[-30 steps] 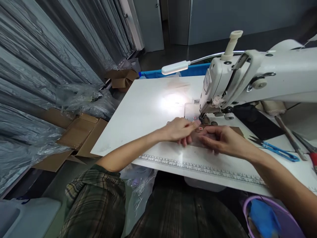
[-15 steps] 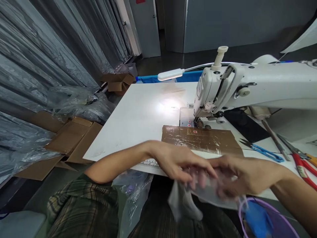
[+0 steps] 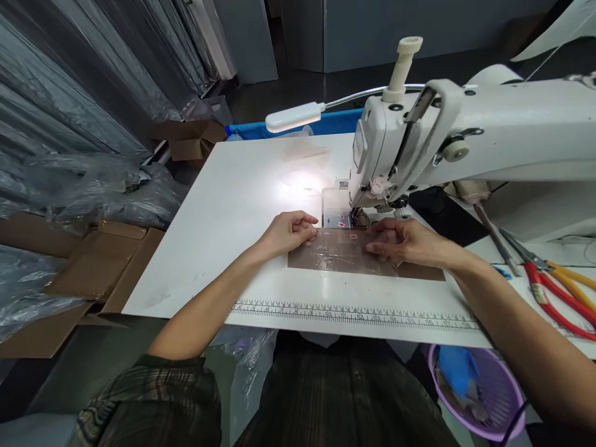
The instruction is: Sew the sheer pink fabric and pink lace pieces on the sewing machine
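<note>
A clear, thin plastic sheet (image 3: 344,248) lies over the brown taped board (image 3: 421,272) in front of the sewing machine's needle area. My left hand (image 3: 291,234) pinches the sheet's left edge. At its right side my right hand (image 3: 403,241) has thumb and fingers closed on the same sheet. The sheet's far edge is close to the presser foot (image 3: 356,216); whether it is under the foot cannot be made out.
The white sewing machine (image 3: 503,130) stands at the right, with a lamp (image 3: 294,117) beside its head. Red-handled pliers (image 3: 542,288) lie at the right. A purple basket (image 3: 514,397) sits below the table edge.
Both hands have moved forward from the table's front edge onto the board, carrying the plastic sheet, and are now farther apart. The view has tilted and shifted, showing the ruler strip more fully.
</note>
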### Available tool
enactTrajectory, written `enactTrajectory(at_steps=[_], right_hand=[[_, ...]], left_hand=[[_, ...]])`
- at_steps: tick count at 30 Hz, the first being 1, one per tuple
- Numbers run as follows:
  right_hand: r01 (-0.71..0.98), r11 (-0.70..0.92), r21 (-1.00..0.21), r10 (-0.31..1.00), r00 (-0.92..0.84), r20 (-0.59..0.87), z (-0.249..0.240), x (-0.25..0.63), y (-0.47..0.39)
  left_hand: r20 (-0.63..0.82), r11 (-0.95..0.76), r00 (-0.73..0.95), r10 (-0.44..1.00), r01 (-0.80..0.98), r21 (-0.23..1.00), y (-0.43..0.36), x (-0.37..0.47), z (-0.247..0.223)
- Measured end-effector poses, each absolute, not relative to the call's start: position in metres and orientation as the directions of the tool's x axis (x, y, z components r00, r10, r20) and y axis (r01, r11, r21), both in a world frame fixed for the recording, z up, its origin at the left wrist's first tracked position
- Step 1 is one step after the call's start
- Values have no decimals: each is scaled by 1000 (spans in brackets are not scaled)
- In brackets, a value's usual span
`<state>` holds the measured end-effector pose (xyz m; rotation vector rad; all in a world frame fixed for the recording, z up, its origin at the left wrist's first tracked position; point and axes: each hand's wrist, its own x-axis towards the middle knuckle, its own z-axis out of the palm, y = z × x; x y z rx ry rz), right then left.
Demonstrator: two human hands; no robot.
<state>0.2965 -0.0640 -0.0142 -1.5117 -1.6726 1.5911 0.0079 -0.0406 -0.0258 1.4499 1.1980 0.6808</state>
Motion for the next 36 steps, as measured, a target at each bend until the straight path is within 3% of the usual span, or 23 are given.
enactTrajectory(at_steps=[4,8,12,16,21,32,36], right_hand=[[312,-315,-896,906,-183,-382,-18,291,-67],[280,-332,-901,908,-164,-385,-22,290,-68],[195,-329,-924,920,-155,-360,-24,290,-69],[100,-358,-928,922,-116,-369,-25,287,-70],[92,-393,-915,914,-64,-399,-19,279,-72],[105,-234,-967,964,-101,-244,-26,274,-74],[257,-167,-952,977,-87,-195,-27,276,-72]], left_hand=[[-155,111,231,961,192,975,-45,13,-25],[-161,172,155,975,-59,983,-48,17,-24],[-183,247,217,959,-318,915,-50,18,-18],[-191,302,280,941,-434,849,-51,19,-15],[-214,311,255,943,-445,840,-52,21,-16],[-146,231,224,964,-426,874,-52,20,-19],[-109,160,177,978,-305,939,-49,20,-23]])
